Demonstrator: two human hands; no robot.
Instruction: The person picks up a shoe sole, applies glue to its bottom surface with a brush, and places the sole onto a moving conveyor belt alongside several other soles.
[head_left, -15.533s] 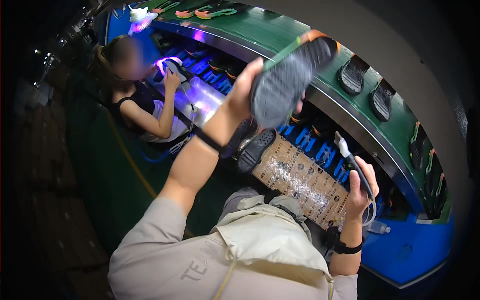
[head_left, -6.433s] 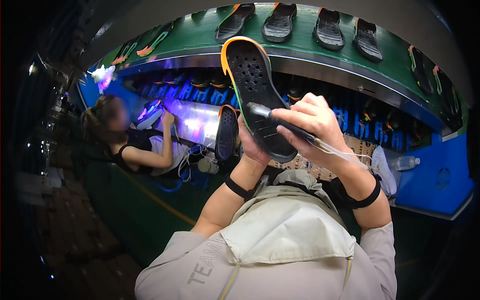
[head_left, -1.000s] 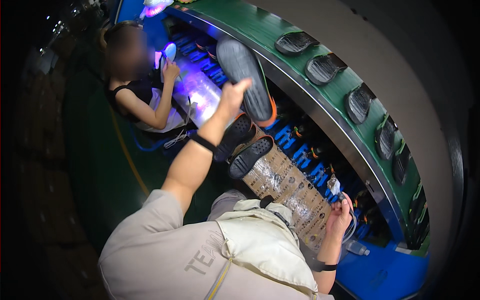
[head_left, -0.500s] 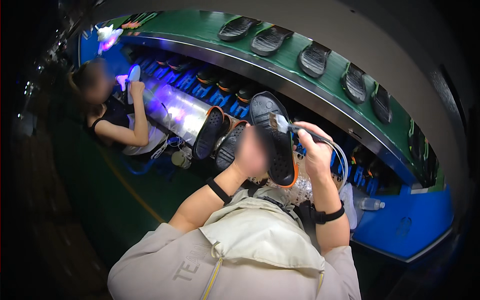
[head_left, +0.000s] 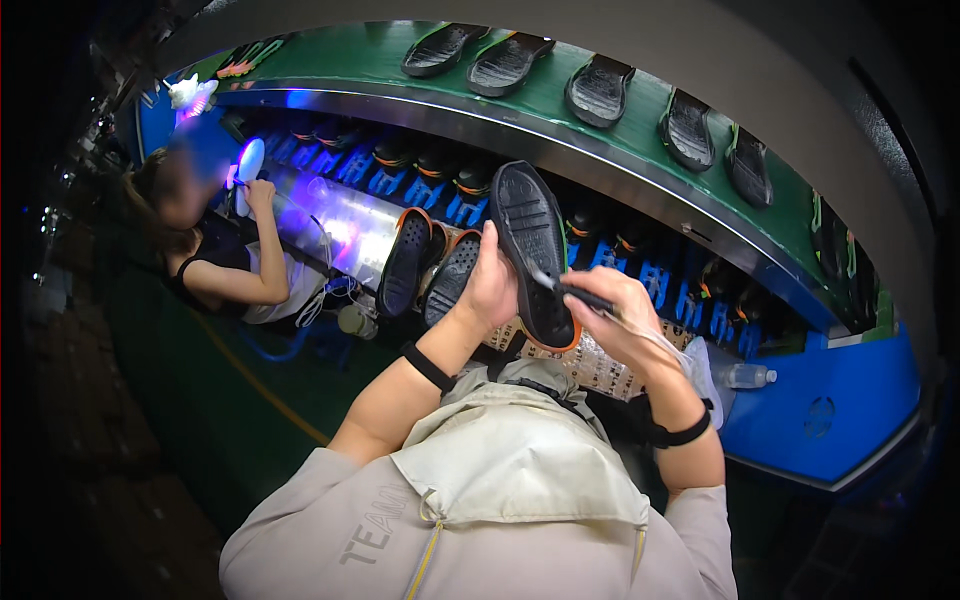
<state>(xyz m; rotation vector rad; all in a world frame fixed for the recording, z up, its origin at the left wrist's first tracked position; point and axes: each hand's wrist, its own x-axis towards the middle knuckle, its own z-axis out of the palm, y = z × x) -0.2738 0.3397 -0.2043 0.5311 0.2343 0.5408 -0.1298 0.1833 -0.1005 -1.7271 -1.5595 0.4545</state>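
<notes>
My left hand [head_left: 493, 285] grips a black shoe sole [head_left: 527, 215] with an orange edge by its side, holding it tilted up in front of me. Its grooved and pitted inner face is toward me. In my right hand [head_left: 622, 312] is a dark-handled brush [head_left: 585, 292] with a thin pale tube trailing from it. The brush tip lies against the lower half of the sole. Just left of my left hand, another orange-edged sole [head_left: 452, 275] rests on the work surface, beside a further black one [head_left: 404, 262] standing tilted.
Ahead, a green conveyor belt [head_left: 390, 58] with a metal edge carries several black soles [head_left: 598, 90]. Below it, blue holders [head_left: 388, 178] bear dark shoes. A co-worker [head_left: 230, 250] sits at the left under violet light. A plastic bottle [head_left: 750, 376] lies by the blue panel at right.
The brush has moved down the sole from its upper part to its lower half, and my right hand has turned over it. The soles on the belt have shifted left.
</notes>
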